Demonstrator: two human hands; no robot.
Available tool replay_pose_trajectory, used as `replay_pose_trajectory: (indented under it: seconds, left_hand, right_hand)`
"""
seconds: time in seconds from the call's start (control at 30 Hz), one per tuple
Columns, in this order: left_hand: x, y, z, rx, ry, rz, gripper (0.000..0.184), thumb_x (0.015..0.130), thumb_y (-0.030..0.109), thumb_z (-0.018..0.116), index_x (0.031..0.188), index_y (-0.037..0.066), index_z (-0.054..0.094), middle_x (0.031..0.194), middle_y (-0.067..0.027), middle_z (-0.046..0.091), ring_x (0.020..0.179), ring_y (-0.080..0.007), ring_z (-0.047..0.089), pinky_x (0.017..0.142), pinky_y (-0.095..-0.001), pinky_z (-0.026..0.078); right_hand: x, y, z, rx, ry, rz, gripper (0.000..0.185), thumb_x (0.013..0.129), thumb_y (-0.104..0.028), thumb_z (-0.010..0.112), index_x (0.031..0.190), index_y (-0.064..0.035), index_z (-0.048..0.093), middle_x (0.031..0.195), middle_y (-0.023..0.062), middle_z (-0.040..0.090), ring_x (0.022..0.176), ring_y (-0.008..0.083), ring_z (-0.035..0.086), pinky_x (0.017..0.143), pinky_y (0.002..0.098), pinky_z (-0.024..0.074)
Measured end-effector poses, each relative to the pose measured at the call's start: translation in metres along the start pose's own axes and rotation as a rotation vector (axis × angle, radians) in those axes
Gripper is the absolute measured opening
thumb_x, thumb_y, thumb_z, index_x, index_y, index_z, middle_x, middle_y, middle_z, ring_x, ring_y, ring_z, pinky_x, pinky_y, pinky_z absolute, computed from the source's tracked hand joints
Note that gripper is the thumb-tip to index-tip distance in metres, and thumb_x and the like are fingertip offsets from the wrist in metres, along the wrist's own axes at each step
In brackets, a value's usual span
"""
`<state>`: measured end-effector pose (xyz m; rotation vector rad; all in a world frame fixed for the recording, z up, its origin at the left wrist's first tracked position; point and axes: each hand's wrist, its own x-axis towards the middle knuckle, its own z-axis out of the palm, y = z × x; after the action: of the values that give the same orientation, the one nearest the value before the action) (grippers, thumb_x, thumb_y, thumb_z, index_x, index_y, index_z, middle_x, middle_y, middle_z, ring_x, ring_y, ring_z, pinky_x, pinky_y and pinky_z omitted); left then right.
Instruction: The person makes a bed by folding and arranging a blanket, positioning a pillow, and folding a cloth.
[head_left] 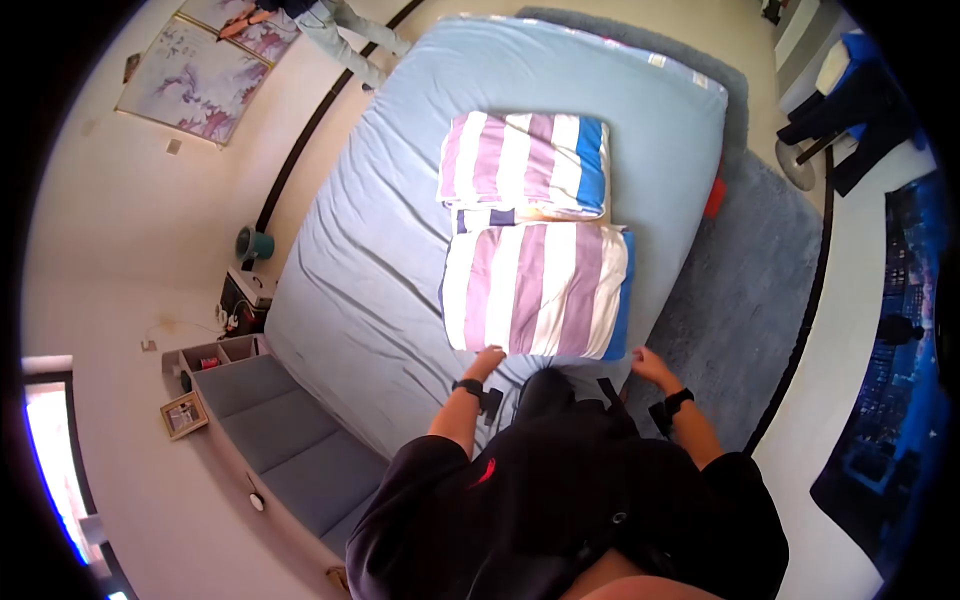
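A folded striped quilt (540, 285), white and purple with a blue edge, lies on the blue-grey bed sheet (380, 270). Beyond it rests a second folded striped bundle (525, 165), with darker and beige fabric showing between the two. My left hand (487, 362) is at the near edge of the closer quilt, its fingers curled. My right hand (650, 365) is just off that quilt's near right corner, also with curled fingers. What either hand holds, if anything, is too small to make out. Black straps are on both wrists.
A padded grey headboard (290, 440) stands at the left, beside a nightstand (250, 290) and a teal bin (257, 245). Another person (335, 30) is at the far left near wall pictures (195, 80). A grey rug (750, 270) and a fan base (797, 165) are at the right.
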<state>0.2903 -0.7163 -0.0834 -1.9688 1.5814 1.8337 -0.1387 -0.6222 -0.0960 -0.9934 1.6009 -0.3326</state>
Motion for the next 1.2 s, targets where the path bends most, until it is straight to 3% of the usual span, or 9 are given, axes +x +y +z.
replay_pose_trajectory:
  seconds: [0.07,0.17,0.33,0.43,0.6,0.77,0.9,1.1,1.2]
  left_hand:
    - [-0.017,-0.025,0.021,-0.376,-0.018,-0.492,0.032,0.078,0.031,0.056,0.104,0.012,0.051,0.09,-0.0034,0.054,0.074,-0.018,0.054,0.061,-0.0326,0.043]
    - [-0.024,-0.058,0.036,-0.48,-0.034,-0.566,0.031,0.08,0.034,0.055,0.102,0.011,0.051,0.091,-0.0027,0.054,0.075,-0.0182,0.055,0.063,-0.0337,0.043]
    - [0.004,-0.056,0.043,-0.71,0.008,-0.597,0.064,0.08,0.049,0.053,0.127,0.01,0.034,0.122,-0.0122,0.043,0.098,-0.0248,0.051,0.078,-0.0393,0.043]
    - [0.041,-0.034,0.039,-0.97,0.082,-0.565,0.069,0.08,0.053,0.051,0.129,0.01,0.03,0.128,-0.0132,0.038,0.108,-0.0287,0.045,0.087,-0.0423,0.039]
    - [0.098,-0.061,0.046,-1.409,0.168,-0.387,0.075,0.071,0.053,0.063,0.124,0.008,0.035,0.117,-0.0108,0.042,0.107,-0.0257,0.043,0.088,-0.0403,0.038]
    - [0.078,-0.029,0.04,-1.467,0.401,-0.412,0.076,0.069,0.051,0.066,0.124,0.009,0.036,0.114,-0.0092,0.044,0.102,-0.0234,0.044,0.088,-0.0377,0.038]
    - [0.065,-0.013,0.011,-1.39,0.537,-0.476,0.037,0.066,0.037,0.066,0.083,0.008,0.051,0.062,-0.0046,0.044,0.059,-0.0183,0.045,0.057,-0.0349,0.043]
    - [-0.021,0.068,-0.015,-1.458,0.681,-0.141,0.022,0.07,0.026,0.064,0.076,0.009,0.051,0.054,-0.0013,0.039,0.047,-0.0153,0.042,0.046,-0.0296,0.041]
    - [-0.062,0.076,0.004,-1.384,0.69,-0.041,0.019,0.07,0.023,0.063,0.075,0.01,0.051,0.056,-0.0012,0.043,0.05,-0.014,0.046,0.046,-0.0282,0.041]
  right_hand:
    - [-0.018,0.001,0.009,-0.026,-0.065,0.091,0.046,0.073,-0.017,0.059,0.115,-0.0006,0.045,0.09,0.0091,0.056,0.076,0.0169,0.054,0.063,0.0299,0.0446]
    - [-0.025,0.008,0.028,0.048,-0.043,0.265,0.058,0.07,-0.021,0.065,0.119,0.0007,0.042,0.092,0.0103,0.054,0.075,0.0176,0.054,0.063,0.0297,0.0445]
    - [-0.007,-0.025,0.035,0.245,0.006,0.31,0.092,0.063,-0.027,0.074,0.133,-0.0013,0.022,0.124,0.0168,0.041,0.109,0.0262,0.046,0.084,0.0362,0.0425]
    - [0.066,0.053,0.069,0.225,0.17,0.091,0.104,0.06,-0.024,0.078,0.135,-0.0007,0.011,0.134,0.0186,0.03,0.121,0.0288,0.035,0.094,0.0401,0.0357]
    - [0.081,-0.039,0.042,0.5,0.062,0.363,0.107,0.057,-0.017,0.079,0.135,-0.0001,0.008,0.133,0.0171,0.032,0.117,0.029,0.039,0.091,0.0363,0.0384]
    - [0.065,-0.038,0.041,0.443,0.077,0.099,0.076,0.058,-0.008,0.074,0.123,0.0025,0.036,0.113,0.0126,0.053,0.1,0.0227,0.052,0.086,0.0306,0.0419]
    - [0.027,-0.085,0.038,0.525,0.111,0.01,0.055,0.062,-0.005,0.069,0.112,0.0034,0.049,0.099,0.0094,0.06,0.089,0.0194,0.057,0.081,0.0282,0.0436]
    - [-0.03,-0.159,-0.002,0.631,0.156,-0.021,0.019,0.065,-0.011,0.061,0.079,0.0005,0.058,0.068,0.0042,0.058,0.059,0.0126,0.055,0.056,0.024,0.0423]
    - [-0.06,-0.148,-0.023,0.601,0.076,-0.004,0.022,0.065,-0.014,0.059,0.081,0.0003,0.059,0.072,0.0047,0.059,0.064,0.0134,0.055,0.06,0.0243,0.0427]
